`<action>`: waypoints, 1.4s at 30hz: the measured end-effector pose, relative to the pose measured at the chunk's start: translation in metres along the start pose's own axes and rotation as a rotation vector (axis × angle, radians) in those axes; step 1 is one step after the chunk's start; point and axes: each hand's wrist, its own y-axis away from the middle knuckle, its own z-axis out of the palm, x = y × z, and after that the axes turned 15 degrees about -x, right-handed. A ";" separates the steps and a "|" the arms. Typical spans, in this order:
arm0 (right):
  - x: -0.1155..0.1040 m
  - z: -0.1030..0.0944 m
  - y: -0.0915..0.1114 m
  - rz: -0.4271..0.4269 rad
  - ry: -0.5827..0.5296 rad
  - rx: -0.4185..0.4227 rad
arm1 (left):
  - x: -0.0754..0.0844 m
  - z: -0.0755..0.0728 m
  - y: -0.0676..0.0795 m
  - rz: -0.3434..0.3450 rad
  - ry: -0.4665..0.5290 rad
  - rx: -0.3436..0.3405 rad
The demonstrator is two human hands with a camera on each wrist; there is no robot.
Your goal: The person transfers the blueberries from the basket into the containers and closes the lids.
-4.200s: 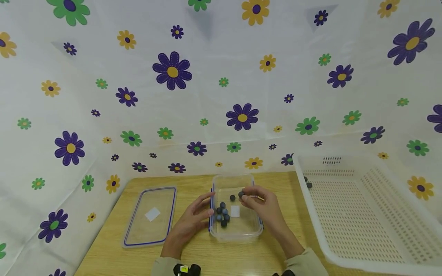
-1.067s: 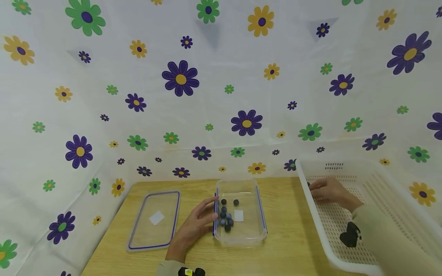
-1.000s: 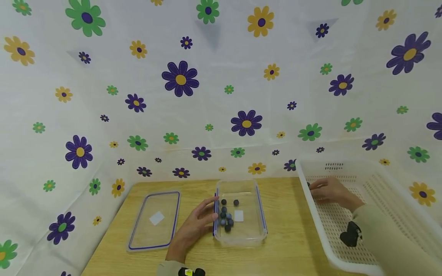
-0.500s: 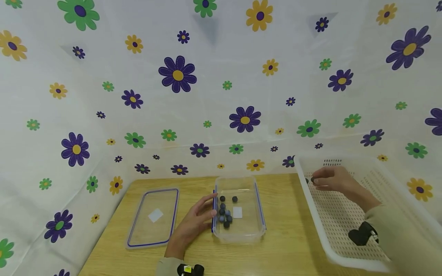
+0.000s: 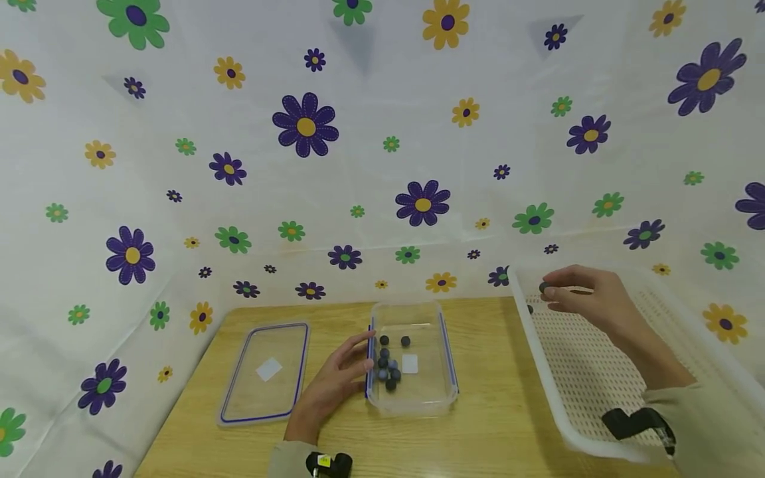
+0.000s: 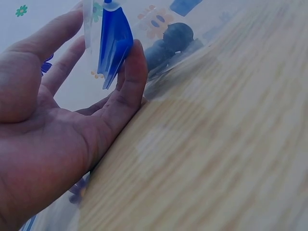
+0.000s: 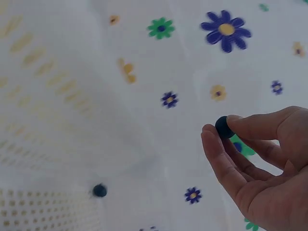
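Between thumb and fingertips my right hand (image 5: 588, 299) pinches a dark round blueberry (image 7: 224, 127), raised above the far left part of the white basket (image 5: 552, 398). Another blueberry (image 7: 99, 190) lies in the basket by its left wall. A clear plastic box (image 5: 427, 403) with blue side latches stands mid-table. Inside it several blueberries (image 5: 391, 384) are bunched along the left side, and one blueberry (image 5: 406, 341) sits apart toward the back. My left hand (image 5: 335, 385) rests against the box's left side, fingers extended. Its fingers touch the blue latch (image 6: 115, 48) in the left wrist view.
The box's clear lid (image 5: 264, 392), with a blue seal, lies flat on the wooden table (image 5: 490, 398) at the left. A flower-patterned sheet (image 5: 358, 166) hangs behind and at the sides. The basket's tall wall stands right of the box.
My right hand came from the box to the basket, picked up a blueberry by its left wall and lifted it. The left hand stays at the box.
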 end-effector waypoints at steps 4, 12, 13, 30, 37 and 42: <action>-0.017 0.003 0.003 -0.043 -0.047 0.061 | -0.002 0.000 -0.002 0.004 0.001 0.007; -0.045 0.020 0.015 -0.180 -0.206 0.126 | -0.004 0.003 -0.009 0.009 0.007 -0.015; -0.049 0.024 0.016 -0.204 -0.235 0.130 | -0.004 0.004 -0.010 0.010 0.009 -0.016; -0.086 0.098 0.009 -0.332 -0.590 0.145 | -0.005 0.009 -0.015 0.017 -0.008 -0.043; -0.075 0.128 -0.015 -0.301 -0.669 0.097 | -0.002 0.006 -0.007 0.009 -0.014 -0.031; -0.065 0.152 -0.028 -0.292 -0.743 0.059 | 0.001 0.002 0.000 0.008 -0.022 -0.021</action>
